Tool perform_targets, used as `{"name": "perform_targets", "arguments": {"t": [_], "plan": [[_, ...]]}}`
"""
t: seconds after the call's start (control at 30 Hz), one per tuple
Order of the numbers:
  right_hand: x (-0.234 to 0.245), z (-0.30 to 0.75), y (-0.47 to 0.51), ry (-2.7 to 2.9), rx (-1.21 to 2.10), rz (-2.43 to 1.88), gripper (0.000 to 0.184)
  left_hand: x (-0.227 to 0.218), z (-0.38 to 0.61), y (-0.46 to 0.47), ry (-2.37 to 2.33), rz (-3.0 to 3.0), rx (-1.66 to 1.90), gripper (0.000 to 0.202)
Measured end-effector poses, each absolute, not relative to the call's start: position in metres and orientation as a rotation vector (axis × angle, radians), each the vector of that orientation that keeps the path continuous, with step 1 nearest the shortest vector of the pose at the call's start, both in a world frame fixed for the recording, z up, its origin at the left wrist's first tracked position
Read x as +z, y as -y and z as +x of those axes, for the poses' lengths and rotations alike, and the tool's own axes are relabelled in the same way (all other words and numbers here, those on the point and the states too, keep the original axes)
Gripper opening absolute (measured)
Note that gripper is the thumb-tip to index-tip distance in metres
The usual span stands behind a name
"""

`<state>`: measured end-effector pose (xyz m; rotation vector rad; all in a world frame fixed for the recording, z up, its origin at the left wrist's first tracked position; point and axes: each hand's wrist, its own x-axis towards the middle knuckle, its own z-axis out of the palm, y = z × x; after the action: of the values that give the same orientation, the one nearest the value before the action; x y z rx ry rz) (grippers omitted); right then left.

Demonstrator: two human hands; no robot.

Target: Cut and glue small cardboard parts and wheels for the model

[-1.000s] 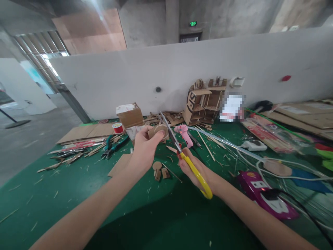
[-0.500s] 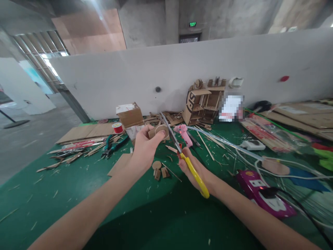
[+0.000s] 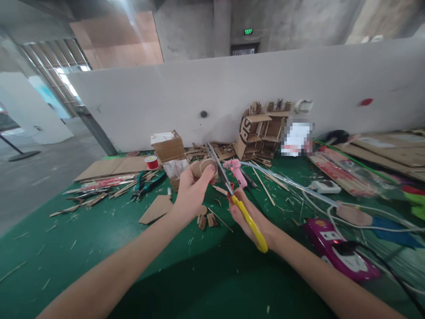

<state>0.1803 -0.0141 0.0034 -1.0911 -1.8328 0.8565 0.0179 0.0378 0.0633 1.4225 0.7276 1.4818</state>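
Pinched between thumb and fingers of my left hand (image 3: pixel 194 188) is a small piece of cardboard (image 3: pixel 200 167) with a rounded outline drawn on it. My right hand (image 3: pixel 247 217) grips yellow-handled scissors (image 3: pixel 247 218), whose blades point up and away beside the cardboard's right edge. Whether the blades touch the cardboard, I cannot tell. Below my hands, small cut cardboard pieces (image 3: pixel 211 219) lie on the green table (image 3: pixel 186 270). A pink glue gun (image 3: pixel 236 170) lies just beyond the scissors.
Pliers (image 3: pixel 146 185), a red thread spool (image 3: pixel 152 162) and an open cardboard box (image 3: pixel 168 148) are at the left. A cardboard shelf model (image 3: pixel 255 135) stands by the wall. At the right are a purple power strip (image 3: pixel 338 250) and loose cables.
My left hand has shifted slightly to the right with the cardboard, nearer the scissor blades. The right hand keeps its hold on the scissors. The whole view has shifted a little.
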Motion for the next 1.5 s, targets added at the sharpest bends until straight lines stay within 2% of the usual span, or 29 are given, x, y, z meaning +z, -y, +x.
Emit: {"name": "perform_targets", "arguments": {"t": [0.23,0.5,0.6,1.07,1.3,1.5], "plan": [[0.005,0.182,0.014,1.83,0.912,-1.088,0.043,0.074,0.009,-0.042,-0.739,1.485,1.381,0.023],[0.011,0.181,0.017,1.839,0.895,-1.139,0.032,0.08,0.003,-0.045,-0.741,1.686,1.289,0.028],[0.008,0.18,0.017,1.816,0.913,-1.145,0.033,0.08,0.002,-0.045,-0.73,1.713,1.263,0.029],[0.002,0.176,0.016,1.785,0.812,-1.144,0.037,0.057,0.019,-0.044,-0.623,1.364,1.415,0.022],[0.002,0.182,0.015,1.798,0.883,-1.058,0.041,0.07,0.007,-0.045,-0.709,1.714,1.318,0.029],[0.007,0.183,0.016,1.865,0.922,-1.062,0.034,0.082,-0.004,-0.05,-0.743,1.904,1.198,0.035]]}}
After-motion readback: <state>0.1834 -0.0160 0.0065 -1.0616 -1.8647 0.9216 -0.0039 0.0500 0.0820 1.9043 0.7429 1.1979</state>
